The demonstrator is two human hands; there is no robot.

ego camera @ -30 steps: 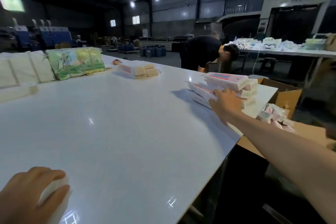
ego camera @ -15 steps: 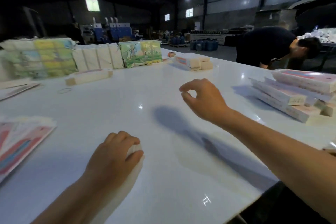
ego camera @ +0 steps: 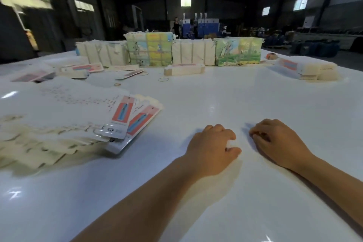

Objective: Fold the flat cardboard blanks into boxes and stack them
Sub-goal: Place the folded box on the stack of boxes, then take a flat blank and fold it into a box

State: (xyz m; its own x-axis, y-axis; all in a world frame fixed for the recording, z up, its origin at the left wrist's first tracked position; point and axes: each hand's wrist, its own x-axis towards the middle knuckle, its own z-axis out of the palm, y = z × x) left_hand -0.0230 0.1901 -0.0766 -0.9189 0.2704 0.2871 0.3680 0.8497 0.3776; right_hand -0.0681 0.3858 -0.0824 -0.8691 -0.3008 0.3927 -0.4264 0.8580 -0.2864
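Head view: left hand [ego camera: 213, 148] curls over something white, right hand [ego camera: 279, 141] curled, seemingly empty; best square creases on the table [ego camera: 216, 92].

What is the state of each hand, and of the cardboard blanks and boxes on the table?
left hand: fingers curled, resting on the table; whether it holds something, cannot tell
right hand: fingers curled, on the table, nothing visible in it
pile of flat blanks: unfolded, fanned out, lying flat
folded box: assembled, lying on its side
stack of folded boxes: assembled, piled
bundles of blanks: tied, standing in a row
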